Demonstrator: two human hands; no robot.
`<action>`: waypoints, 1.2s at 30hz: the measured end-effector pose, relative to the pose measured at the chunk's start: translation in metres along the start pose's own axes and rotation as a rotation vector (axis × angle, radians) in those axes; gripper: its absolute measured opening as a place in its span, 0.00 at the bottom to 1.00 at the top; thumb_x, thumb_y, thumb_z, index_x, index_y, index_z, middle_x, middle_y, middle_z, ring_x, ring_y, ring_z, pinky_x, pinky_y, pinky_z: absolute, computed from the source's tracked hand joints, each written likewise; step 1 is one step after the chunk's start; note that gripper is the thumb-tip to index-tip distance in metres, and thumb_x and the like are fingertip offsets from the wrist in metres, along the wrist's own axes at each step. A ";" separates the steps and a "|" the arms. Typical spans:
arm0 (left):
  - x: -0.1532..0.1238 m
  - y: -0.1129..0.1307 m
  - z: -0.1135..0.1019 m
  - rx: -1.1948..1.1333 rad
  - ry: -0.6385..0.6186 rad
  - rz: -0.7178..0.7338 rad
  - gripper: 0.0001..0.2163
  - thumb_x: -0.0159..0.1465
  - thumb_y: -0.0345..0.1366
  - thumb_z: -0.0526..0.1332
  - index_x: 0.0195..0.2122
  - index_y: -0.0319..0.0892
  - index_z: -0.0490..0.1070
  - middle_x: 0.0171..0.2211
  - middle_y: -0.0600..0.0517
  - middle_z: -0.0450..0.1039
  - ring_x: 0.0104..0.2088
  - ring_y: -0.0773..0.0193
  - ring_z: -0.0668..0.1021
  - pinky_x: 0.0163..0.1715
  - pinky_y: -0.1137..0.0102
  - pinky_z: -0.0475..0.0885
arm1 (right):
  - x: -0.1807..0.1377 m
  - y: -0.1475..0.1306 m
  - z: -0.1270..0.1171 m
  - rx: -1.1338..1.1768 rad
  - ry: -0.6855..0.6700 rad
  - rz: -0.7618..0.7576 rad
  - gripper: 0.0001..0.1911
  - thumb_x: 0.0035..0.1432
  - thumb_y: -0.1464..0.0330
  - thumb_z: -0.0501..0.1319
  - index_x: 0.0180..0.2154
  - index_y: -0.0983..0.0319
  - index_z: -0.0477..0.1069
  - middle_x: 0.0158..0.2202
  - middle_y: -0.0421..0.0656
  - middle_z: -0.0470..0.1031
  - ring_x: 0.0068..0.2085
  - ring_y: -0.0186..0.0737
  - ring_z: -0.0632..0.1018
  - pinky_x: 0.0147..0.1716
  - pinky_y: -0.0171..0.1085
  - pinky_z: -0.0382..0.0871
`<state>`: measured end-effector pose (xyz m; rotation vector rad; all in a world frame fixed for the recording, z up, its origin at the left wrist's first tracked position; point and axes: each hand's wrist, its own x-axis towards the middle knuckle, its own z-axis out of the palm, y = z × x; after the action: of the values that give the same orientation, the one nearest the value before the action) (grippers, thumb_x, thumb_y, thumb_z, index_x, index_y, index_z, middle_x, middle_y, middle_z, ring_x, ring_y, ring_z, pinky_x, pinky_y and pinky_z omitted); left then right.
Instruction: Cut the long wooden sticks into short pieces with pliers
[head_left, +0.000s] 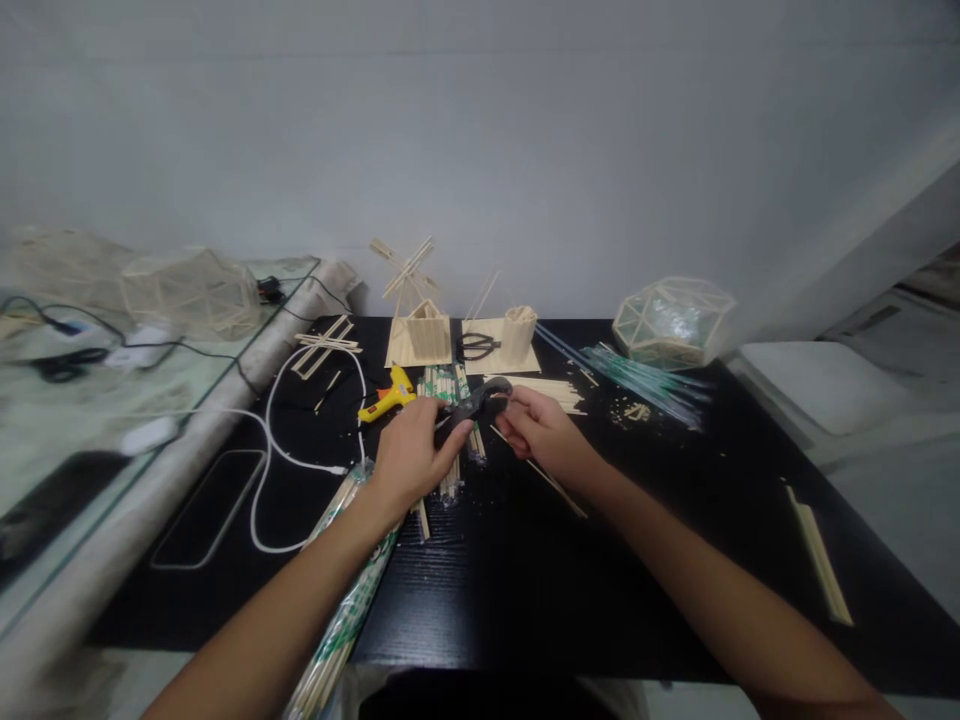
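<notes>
My left hand (418, 450) is closed round a black plier-like cutter (474, 404), its thumb along the near side and its curved head pointing right. Against that head, the fingers of my right hand (541, 432) are pinched together; what they hold is hidden. A thin wooden stick (555, 487) runs below my right fingers, and I cannot tell whether they touch it. Beneath and beyond the hands lie plastic-wrapped stick bundles (450, 484). A yellow glue gun (388, 394) rests just left of my left hand.
Behind stand a stick windmill model (429, 334) and a round stick tower (519, 334), with black scissors (478, 346) beside it. A geometric stick frame (673, 322), glue sticks (649, 380), a white cable (259, 500), a phone (210, 508) and loose sticks (819, 560) surround the work area.
</notes>
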<state>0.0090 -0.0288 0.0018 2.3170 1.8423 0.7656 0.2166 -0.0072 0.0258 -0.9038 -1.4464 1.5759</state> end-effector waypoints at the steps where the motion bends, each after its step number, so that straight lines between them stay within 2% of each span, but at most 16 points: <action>1: 0.000 0.000 0.000 0.005 -0.003 0.003 0.21 0.71 0.53 0.51 0.48 0.41 0.70 0.43 0.43 0.76 0.45 0.52 0.78 0.46 0.61 0.71 | 0.000 0.000 0.000 -0.004 0.003 -0.008 0.16 0.65 0.56 0.61 0.31 0.59 0.62 0.24 0.34 0.63 0.21 0.28 0.59 0.18 0.31 0.53; 13: -0.001 0.000 0.002 0.025 0.012 0.016 0.21 0.71 0.54 0.50 0.46 0.40 0.69 0.42 0.43 0.76 0.44 0.52 0.77 0.45 0.62 0.70 | 0.001 0.003 -0.002 -0.025 0.033 -0.026 0.14 0.62 0.59 0.62 0.31 0.60 0.64 0.25 0.35 0.67 0.20 0.27 0.60 0.18 0.31 0.53; 25: -0.001 0.003 0.001 0.097 -0.048 -0.009 0.20 0.71 0.54 0.50 0.42 0.42 0.69 0.38 0.45 0.75 0.40 0.53 0.77 0.40 0.64 0.69 | -0.001 -0.002 -0.001 -0.016 0.039 0.023 0.10 0.62 0.64 0.60 0.30 0.60 0.63 0.25 0.35 0.68 0.19 0.27 0.60 0.16 0.30 0.52; 36: 0.000 0.007 0.000 0.107 -0.098 -0.036 0.23 0.71 0.56 0.49 0.40 0.42 0.71 0.35 0.46 0.77 0.38 0.53 0.79 0.37 0.66 0.67 | 0.001 -0.002 -0.002 0.034 0.054 0.071 0.12 0.60 0.62 0.62 0.29 0.59 0.64 0.18 0.32 0.61 0.17 0.27 0.57 0.16 0.30 0.49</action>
<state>0.0148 -0.0303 0.0044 2.3318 1.9213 0.5518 0.2178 -0.0054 0.0273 -0.9800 -1.3594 1.6105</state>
